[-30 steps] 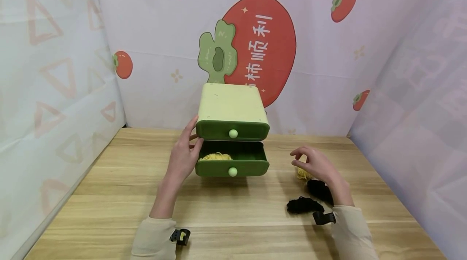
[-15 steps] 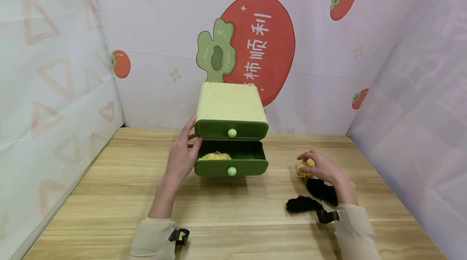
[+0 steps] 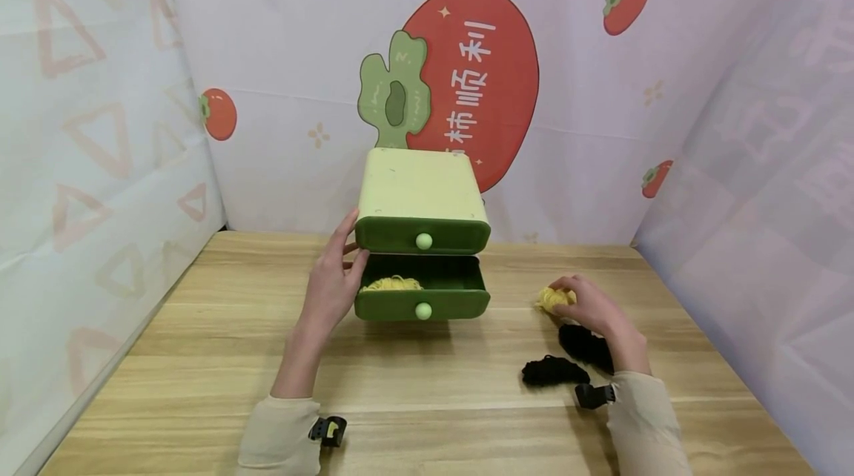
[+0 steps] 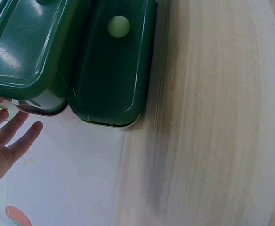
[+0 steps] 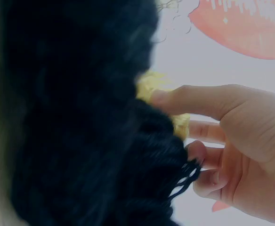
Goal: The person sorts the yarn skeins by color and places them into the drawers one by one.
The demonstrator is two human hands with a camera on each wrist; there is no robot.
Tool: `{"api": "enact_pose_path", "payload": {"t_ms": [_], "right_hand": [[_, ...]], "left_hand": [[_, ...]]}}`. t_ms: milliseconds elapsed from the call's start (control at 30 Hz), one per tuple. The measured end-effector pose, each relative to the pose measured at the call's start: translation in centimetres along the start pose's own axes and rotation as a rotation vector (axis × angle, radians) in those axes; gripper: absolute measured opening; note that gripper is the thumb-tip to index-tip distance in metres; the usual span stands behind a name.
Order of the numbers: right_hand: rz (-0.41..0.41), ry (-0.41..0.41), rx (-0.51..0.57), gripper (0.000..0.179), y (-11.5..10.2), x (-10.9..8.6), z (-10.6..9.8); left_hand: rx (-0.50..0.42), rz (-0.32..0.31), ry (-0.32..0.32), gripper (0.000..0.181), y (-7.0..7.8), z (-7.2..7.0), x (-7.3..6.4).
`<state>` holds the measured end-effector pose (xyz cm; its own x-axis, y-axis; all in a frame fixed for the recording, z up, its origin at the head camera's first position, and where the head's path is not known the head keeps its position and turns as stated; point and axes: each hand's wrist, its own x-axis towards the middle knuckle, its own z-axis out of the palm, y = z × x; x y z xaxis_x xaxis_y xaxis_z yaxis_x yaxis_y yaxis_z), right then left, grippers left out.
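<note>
A small two-tier drawer box (image 3: 420,183), cream on top with green drawers, stands at the back middle of the table. Its lower drawer (image 3: 390,305) is pulled out, and yellow yarn (image 3: 394,284) lies in the left part. My left hand (image 3: 329,287) rests against the box's left side with fingers extended, also seen in the left wrist view. On the right, my right hand (image 3: 594,305) pinches a yellow yarn bundle (image 3: 552,300) between thumb and fingers. In the right wrist view, black yarn (image 5: 81,117) in the foreground hides much of that yellow bundle.
Two black yarn bundles lie on the table by my right wrist: one (image 3: 583,346) under the forearm, another (image 3: 554,371) nearer and to the left. The upper drawer (image 3: 394,236) is closed. Printed cloth walls (image 3: 280,164) border the table at back and sides.
My right hand has come down onto the yellow yarn bundle and closed its fingers on it. The left hand has stayed at the box's side.
</note>
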<state>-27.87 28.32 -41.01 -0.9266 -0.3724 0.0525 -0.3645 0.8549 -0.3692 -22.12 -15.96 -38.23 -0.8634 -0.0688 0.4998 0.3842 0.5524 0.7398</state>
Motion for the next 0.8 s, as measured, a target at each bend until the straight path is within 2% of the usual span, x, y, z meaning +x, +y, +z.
{"api": "enact_pose_path", "payload": {"t_ms": [300, 667, 800], "right_hand": [[-0.003, 0.075, -0.045, 0.040, -3.2, 0.3, -0.9], [-0.123, 0.216, -0.035, 0.036, -8.3, 0.1, -2.7], [-0.195, 0.283, -0.045, 0.035, -10.2, -0.1, -3.3]], "left_hand": [[-0.005, 0.010, 0.000, 0.069, 0.1, 0.0, 0.1], [-0.014, 0.021, 0.002, 0.069, 0.2, 0.0, 0.1], [-0.017, 0.018, 0.004, 0.070, 0.2, -0.1, -0.1]]}}
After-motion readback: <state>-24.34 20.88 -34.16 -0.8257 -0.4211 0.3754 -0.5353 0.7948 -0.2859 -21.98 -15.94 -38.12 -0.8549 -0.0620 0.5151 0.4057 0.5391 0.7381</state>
